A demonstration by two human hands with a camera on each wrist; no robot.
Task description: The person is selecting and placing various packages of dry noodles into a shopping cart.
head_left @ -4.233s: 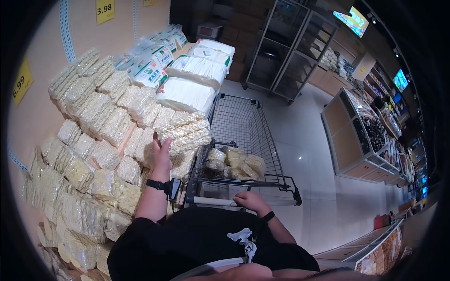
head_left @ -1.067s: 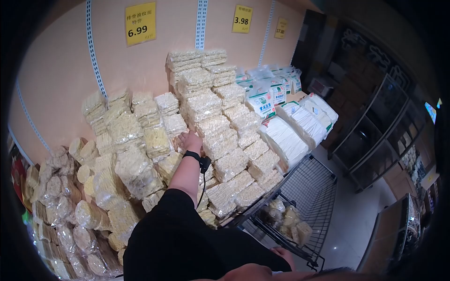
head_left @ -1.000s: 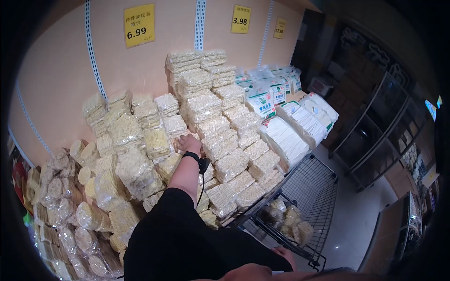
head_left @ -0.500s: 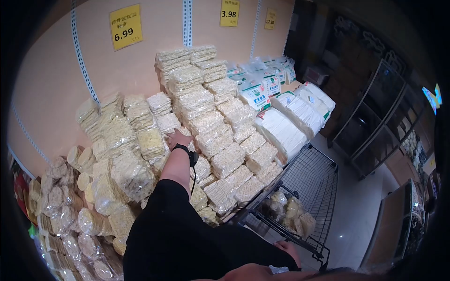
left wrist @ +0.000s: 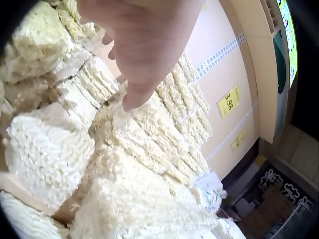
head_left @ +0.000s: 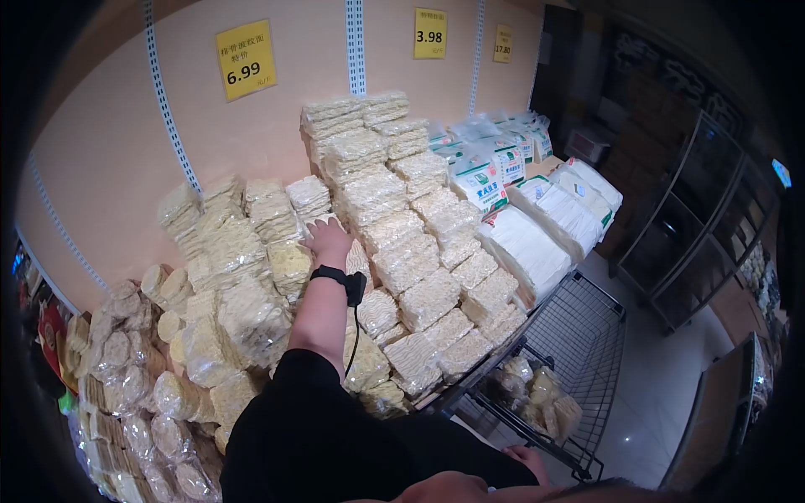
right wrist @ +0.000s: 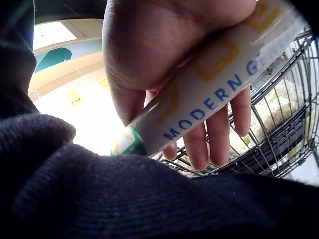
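My left hand [head_left: 325, 235] reaches forward and lies flat on the sloping display of bagged dried noodle blocks [head_left: 394, 218], in the gap between two stacks. In the left wrist view its straight fingers [left wrist: 132, 97] touch the top of a clear-wrapped noodle pack [left wrist: 149, 134]. My right hand [head_left: 527, 457] sits at the bottom edge of the head view. Its fingers [right wrist: 214, 134] curl round the shopping cart's printed handle [right wrist: 219, 84]. The wire cart [head_left: 587, 335] stands to my right, with several noodle packs [head_left: 537, 394] in its basket.
Yellow price tags reading 6.99 [head_left: 245, 59] and 3.98 [head_left: 429, 32] hang on the wall behind the display. White noodle bundles [head_left: 524, 247] and green-labelled bags [head_left: 478, 180] lie further right. Round noodle nests [head_left: 126, 369] fill the lower left. A metal rack [head_left: 696, 226] stands across the tiled floor [head_left: 662, 411].
My left hand has slid a little further up the noodle stacks and stays on them. The right hand keeps its hold on the cart handle. My head has shifted slightly.
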